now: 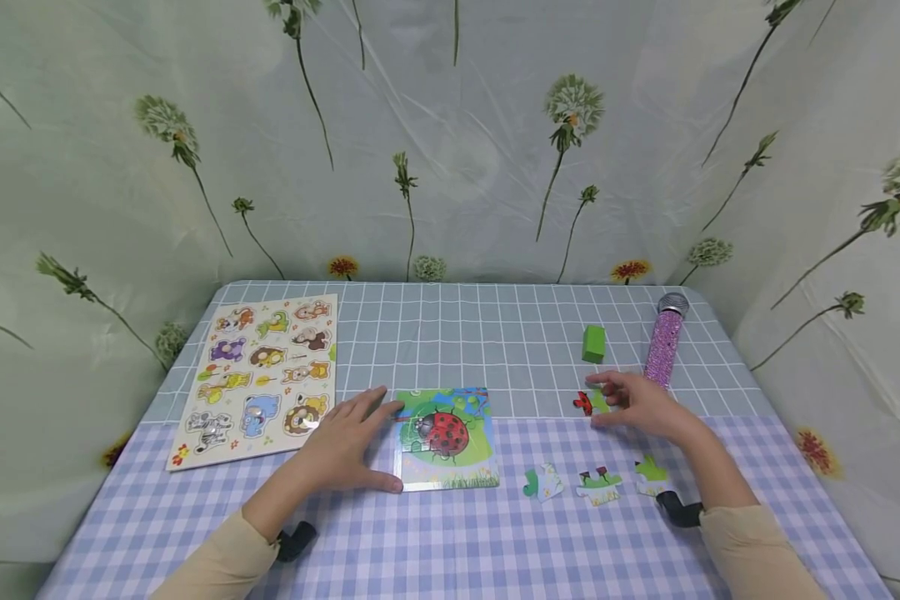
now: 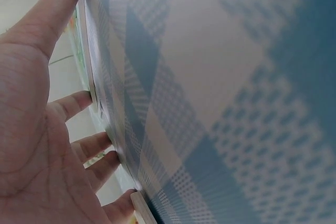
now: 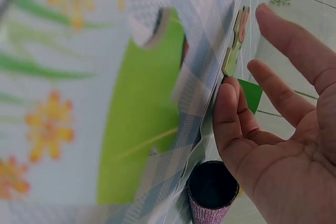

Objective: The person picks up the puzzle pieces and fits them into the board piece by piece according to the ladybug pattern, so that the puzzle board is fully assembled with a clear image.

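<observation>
A square ladybug jigsaw (image 1: pixel 450 462) lies in its tray on the checked cloth. My left hand (image 1: pixel 345 446) spreads beside its left side, with index and thumb tips right at the edge. The left wrist view shows that palm (image 2: pixel 31 150) with loosely extended fingers. On the right, a red-and-green jigsaw piece (image 1: pixel 600 402) lies by my right hand (image 1: pixel 641 406). In the right wrist view, fingertips meet the near end of this piece (image 3: pixel 231 59), while the thumb (image 3: pixel 294 40) stands away from it.
Three loose jigsaw pieces, one white and green (image 1: pixel 546 483), one with dark feet (image 1: pixel 598 486) and one lime green (image 1: pixel 651 475), lie right of the tray. A green block (image 1: pixel 593 343) and glittery pink microphone (image 1: pixel 664 342) are behind. An animal peg board (image 1: pixel 258 383) is left.
</observation>
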`<state>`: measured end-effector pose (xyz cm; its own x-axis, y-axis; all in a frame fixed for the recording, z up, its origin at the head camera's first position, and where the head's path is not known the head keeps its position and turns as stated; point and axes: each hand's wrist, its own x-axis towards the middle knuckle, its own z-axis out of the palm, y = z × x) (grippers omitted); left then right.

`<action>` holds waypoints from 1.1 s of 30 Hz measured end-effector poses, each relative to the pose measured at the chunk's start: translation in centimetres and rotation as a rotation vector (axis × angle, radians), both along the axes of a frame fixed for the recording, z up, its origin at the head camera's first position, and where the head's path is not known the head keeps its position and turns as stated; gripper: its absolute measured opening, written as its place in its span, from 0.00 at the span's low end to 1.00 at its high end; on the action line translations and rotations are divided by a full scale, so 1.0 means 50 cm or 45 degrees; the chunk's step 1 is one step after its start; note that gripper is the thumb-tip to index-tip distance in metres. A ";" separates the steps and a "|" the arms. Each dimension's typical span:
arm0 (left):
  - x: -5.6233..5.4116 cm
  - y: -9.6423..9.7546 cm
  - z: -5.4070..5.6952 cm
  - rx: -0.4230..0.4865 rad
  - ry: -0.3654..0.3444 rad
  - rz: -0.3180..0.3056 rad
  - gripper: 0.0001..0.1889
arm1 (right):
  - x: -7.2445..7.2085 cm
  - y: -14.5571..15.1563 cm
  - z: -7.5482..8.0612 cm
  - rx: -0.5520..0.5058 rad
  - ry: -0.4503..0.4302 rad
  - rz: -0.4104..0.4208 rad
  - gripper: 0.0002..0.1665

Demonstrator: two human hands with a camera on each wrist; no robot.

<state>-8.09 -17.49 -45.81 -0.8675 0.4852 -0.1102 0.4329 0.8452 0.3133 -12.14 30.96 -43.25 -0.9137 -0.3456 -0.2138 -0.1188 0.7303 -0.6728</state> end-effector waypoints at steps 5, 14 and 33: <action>-0.001 -0.001 -0.002 0.002 0.003 -0.001 0.63 | 0.004 -0.003 -0.004 -0.017 -0.034 -0.055 0.40; -0.001 0.000 -0.002 0.011 0.009 -0.002 0.63 | 0.009 -0.016 -0.014 -0.073 -0.031 -0.123 0.40; 0.000 -0.001 -0.003 0.007 0.021 -0.008 0.62 | 0.007 -0.020 -0.031 -0.062 0.009 -0.158 0.33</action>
